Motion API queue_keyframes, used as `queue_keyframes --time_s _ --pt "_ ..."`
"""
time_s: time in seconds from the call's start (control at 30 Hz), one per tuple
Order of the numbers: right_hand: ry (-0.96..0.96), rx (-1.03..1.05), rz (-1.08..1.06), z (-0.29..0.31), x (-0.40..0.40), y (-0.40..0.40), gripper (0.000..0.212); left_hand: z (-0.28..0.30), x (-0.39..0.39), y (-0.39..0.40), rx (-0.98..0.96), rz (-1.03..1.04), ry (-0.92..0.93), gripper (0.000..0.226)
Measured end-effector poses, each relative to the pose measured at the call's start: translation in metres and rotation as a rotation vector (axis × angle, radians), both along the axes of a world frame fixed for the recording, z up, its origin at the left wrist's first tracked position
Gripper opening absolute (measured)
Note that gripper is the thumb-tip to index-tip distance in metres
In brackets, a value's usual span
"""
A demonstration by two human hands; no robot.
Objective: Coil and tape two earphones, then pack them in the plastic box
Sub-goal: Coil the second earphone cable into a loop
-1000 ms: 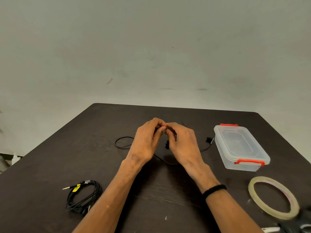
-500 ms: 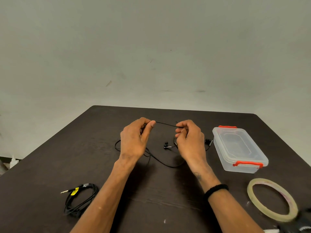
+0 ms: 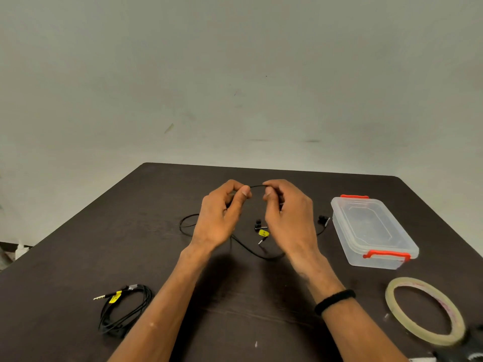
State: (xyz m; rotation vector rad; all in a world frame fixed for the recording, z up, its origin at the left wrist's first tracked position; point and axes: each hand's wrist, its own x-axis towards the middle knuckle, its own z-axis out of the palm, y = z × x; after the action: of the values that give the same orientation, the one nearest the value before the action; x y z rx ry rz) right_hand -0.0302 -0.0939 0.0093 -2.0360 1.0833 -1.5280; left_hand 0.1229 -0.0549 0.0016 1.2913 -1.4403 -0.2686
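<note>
Currently both hands are raised above the middle of the dark table [image 3: 146,231], close together. The left hand [image 3: 222,215] pinches the black cable of the loose earphone [image 3: 257,186] between thumb and forefinger, the other fingers curled. The right hand [image 3: 287,212] pinches the same cable just beside it, fingers also curled. A short span of cable arches between the 2 pinch points.

The rest of this earphone trails down onto the table under the hands. 1 loop lies to the left of the left hand, and a strand curves below and between the wrists. An earbud [image 3: 258,224] lies between the hands with the yellow-tagged plug [image 3: 263,235] just below it. A second earbud [image 3: 323,219] lies near the left wall of the plastic box [image 3: 371,231].

The box sits to the right of the hands, clear, lid on, with 1 red clasp at each short end.

The second earphone [image 3: 124,309] lies in a loose bundle at the near left of the table, well apart from the hands, its plug and yellow tag pointing left. Whether it is taped cannot be told.

A roll of clear tape [image 3: 424,309] lies flat at the near right, in front of the box. The right wrist carries a black band [image 3: 334,300].
</note>
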Motion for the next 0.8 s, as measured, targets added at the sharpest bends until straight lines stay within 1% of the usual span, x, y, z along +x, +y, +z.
queue_keyframes --time_s 0.1,0.17,0.23,0.3,0.33,0.4,0.5,0.57,0.6,0.63,0.7,0.77,0.8 --pt "-0.154 0.143 -0.052 0.007 -0.007 -0.003 0.019 0.001 0.008 -0.002 -0.016 0.125 0.049 0.024" --pt "-0.235 0.247 -0.006 0.013 -0.011 -0.004 0.022 0.002 0.014 -0.002 -0.053 0.185 0.099 0.023" --pt "-0.229 0.334 0.152 0.017 -0.014 -0.005 0.030 0.005 0.015 0.000 -0.095 0.196 0.110 0.022" --pt "-0.176 0.413 0.327 0.020 -0.015 -0.003 0.038 0.009 0.012 0.002 -0.110 0.152 0.089 0.021" --pt "-0.153 0.439 0.372 0.020 -0.015 -0.002 0.044 0.011 0.010 0.003 -0.105 0.115 0.067 0.020" --pt "-0.108 0.416 0.381 0.020 -0.013 0.000 0.053 0.013 0.007 0.004 -0.091 0.028 0.017 0.019" --pt "-0.014 0.292 0.368 0.024 -0.014 0.004 0.039 0.011 0.004 0.003 -0.082 -0.062 -0.031 0.020" --pt "-0.020 0.243 0.369 0.027 -0.014 0.006 0.036 0.011 0.002 0.004 -0.083 -0.066 -0.027 0.023" --pt "-0.068 0.249 0.366 0.028 -0.014 0.006 0.036 0.011 0.003 0.004 -0.087 -0.056 -0.012 0.025" --pt "-0.165 0.284 0.371 0.032 -0.014 0.006 0.037 0.011 0.004 0.005 -0.091 -0.038 0.008 0.027" --pt "-0.467 0.406 0.439 0.040 -0.018 0.004 0.037 0.011 0.010 0.005 -0.095 0.014 0.040 0.029" --pt "-0.783 0.551 0.632 0.049 -0.029 0.000 0.035 0.011 0.017 0.005 -0.091 0.082 0.056 0.028" --pt "-0.900 0.614 0.758 0.053 -0.036 -0.002 0.035 0.011 0.020 0.005 -0.091 0.117 0.054 0.028"
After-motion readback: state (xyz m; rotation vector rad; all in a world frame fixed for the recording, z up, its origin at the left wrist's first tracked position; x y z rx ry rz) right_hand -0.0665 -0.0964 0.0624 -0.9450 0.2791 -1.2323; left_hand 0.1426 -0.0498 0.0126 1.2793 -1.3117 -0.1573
